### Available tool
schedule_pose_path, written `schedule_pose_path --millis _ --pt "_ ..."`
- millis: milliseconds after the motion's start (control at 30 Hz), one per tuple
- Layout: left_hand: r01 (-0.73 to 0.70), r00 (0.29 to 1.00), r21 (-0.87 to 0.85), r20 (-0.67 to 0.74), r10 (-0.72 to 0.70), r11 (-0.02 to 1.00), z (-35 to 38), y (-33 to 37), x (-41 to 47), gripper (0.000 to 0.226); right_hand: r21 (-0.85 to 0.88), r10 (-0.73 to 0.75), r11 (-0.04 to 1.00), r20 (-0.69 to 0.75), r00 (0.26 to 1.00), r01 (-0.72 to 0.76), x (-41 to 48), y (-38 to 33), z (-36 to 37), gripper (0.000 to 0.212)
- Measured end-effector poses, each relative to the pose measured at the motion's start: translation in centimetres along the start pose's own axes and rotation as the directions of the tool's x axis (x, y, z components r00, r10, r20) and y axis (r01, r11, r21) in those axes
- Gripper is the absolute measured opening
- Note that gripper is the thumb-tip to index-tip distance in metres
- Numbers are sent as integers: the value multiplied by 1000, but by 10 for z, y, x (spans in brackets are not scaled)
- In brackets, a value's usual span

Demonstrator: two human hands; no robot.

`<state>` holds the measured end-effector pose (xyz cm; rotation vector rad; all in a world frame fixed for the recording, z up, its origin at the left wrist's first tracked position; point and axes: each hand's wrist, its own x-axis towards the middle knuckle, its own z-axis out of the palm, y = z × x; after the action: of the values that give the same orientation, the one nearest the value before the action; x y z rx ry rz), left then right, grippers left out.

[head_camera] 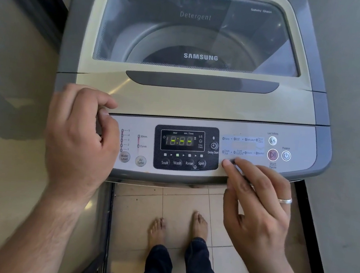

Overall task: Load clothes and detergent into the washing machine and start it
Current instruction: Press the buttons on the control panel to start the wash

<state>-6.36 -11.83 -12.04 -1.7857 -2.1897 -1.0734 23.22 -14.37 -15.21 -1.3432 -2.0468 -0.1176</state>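
I am looking down at a beige tiled floor point(181, 203) in a narrow space between grey walls, with two bare feet point(178, 227) and dark trouser legs nearest me at the bottom. Just above them stands the washing machine point(200, 103), a top loader, filling most of the view. My left hand point(78, 139) rests at the left end of the control panel point(246, 174), its fingers loosely curled and the thumb tucked near the panel's upper left corner; it grips nothing. My right hand point(258, 202), with a ring point(285, 200) on one finger, is spread open near the panel's front edge, the tip of the forefinger touching the panel below the row of course labels, just right of the dark display block; it too holds nothing. The display point(179, 140) glows green with digits, and a small green light shows above the Wash label. The pink start button point(272, 155) and the power button point(286, 156) sit at the panel's right end, clear of my fingers. Beyond the panel the lid point(200, 107) is closed flat, and through its glass window point(199, 31) I see the drum with something dark at the bottom, too dim to make out.
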Motion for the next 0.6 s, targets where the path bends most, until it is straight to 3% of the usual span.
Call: schedule_pose_path --millis 600 --pt "-20 1000 14 8 20 1000 1 0 1 19 -13 -4 1000 -18 1000 4 -1 -1 6 34"
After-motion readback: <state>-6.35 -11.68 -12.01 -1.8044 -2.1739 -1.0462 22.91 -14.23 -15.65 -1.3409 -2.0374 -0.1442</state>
